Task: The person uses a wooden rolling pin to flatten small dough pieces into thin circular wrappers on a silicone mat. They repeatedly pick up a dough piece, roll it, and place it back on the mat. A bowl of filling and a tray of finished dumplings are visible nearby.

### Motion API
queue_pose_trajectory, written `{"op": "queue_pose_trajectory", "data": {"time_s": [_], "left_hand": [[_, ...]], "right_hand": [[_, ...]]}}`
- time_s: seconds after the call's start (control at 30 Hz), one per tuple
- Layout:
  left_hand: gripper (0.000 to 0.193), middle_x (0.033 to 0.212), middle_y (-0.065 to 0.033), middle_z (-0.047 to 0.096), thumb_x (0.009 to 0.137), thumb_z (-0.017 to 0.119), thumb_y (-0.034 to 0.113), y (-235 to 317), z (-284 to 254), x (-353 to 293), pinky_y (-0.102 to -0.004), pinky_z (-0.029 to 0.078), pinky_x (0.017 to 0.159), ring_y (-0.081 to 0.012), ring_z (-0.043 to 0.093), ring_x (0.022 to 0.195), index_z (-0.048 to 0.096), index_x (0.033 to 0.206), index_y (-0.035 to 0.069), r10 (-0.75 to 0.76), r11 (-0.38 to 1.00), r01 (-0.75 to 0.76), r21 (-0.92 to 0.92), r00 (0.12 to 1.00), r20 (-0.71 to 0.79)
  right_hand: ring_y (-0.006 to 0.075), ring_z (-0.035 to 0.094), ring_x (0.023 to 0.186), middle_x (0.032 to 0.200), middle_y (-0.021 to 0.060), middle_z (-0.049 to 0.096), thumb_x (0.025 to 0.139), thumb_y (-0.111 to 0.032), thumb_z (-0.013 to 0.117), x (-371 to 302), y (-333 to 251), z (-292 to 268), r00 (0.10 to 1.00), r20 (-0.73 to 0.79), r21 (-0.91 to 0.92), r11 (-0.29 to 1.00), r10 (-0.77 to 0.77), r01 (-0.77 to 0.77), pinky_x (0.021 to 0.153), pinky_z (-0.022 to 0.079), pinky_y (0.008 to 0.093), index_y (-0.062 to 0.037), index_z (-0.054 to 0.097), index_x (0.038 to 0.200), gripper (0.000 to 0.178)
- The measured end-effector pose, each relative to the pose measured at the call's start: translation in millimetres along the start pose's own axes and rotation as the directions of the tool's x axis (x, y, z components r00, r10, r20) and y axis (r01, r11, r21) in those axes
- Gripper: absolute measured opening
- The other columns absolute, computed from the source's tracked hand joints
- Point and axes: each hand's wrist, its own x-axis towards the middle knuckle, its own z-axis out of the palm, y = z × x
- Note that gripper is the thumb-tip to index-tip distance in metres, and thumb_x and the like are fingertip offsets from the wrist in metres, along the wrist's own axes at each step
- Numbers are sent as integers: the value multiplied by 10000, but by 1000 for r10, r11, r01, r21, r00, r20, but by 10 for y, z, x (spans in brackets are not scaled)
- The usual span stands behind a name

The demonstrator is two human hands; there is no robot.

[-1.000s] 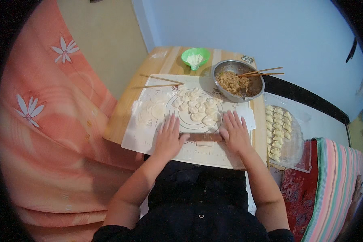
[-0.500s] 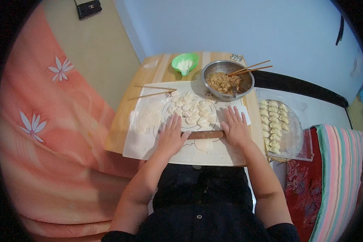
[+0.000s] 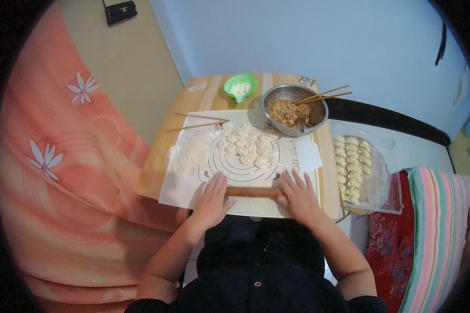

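A brown wooden rolling pin (image 3: pixel 253 192) lies crosswise near the front edge of the floured mat (image 3: pixel 178 193). My left hand (image 3: pixel 212 201) rests flat over its left end, fingers stretched forward. Over the right end, my right hand (image 3: pixel 300 199) lies with its fingers spread. A thin, pale piece of dough seems to lie under the pin, though it is hard to make out. Beyond the pin, several small flattened dough pieces (image 3: pixel 248 147) are clustered on the mat's printed circles. Rolled dough wrappers (image 3: pixel 199 155) overlap at the left.
Chopsticks (image 3: pixel 197 126) lie at the mat's far left. Behind it stand a green bowl (image 3: pixel 250 81) of flour and a metal bowl (image 3: pixel 269 116) of filling with chopsticks. Rows of dumplings (image 3: pixel 353 167) sit in a clear tray (image 3: pixel 397 201) at right. An orange curtain (image 3: pixel 78 172) hangs at left.
Both hands and the rolling pin have come back toward me, near the mat's front edge. The pin now lies farther from the dough cluster. The view has shifted slightly.
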Motion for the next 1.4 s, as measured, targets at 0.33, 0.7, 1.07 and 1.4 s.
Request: {"op": "queue_pose_trajectory", "data": {"time_s": [0.33,0.7,1.07,1.4], "left_hand": [[419,1461,-150,448,991,497,302,221,166,612,-414,335,1107,-331,404,1345,569,1303,32,419,888,-378,-262,900,120],[531,1492,-157,394,975,500,357,-150,154,655,-472,268,1143,-325,344,1393,458,1403,45,81,997,-74,36,950,-301],[457,1295,-180,551,910,611,264,66,128,483,-406,393,1030,-354,493,1211,538,1288,18,210,893,-197,-404,978,-12],[270,1015,-151,636,808,702,179,226,187,837,-425,473,856,-344,598,1009,609,1017,36,133,971,-101,-216,981,143]], "right_hand": [[284,559,1200,1242,107,621,796,-17,621,-308,-113,-203,997,-27,233,970,-70,74,1089,379,450,-62,549,1232,444],[333,289,1437,1518,180,364,930,-398,547,522,105,299,959,-227,24,986,168,-167,1165,216,517,-46,408,1442,637],[280,438,1321,1370,81,523,820,-138,662,-172,-173,-21,999,-36,180,984,-9,16,1109,312,512,-85,561,1233,428],[253,539,1205,1222,51,622,776,-67,646,-174,-98,52,977,-210,159,984,-44,78,1072,345,487,-75,580,1175,405]]}}
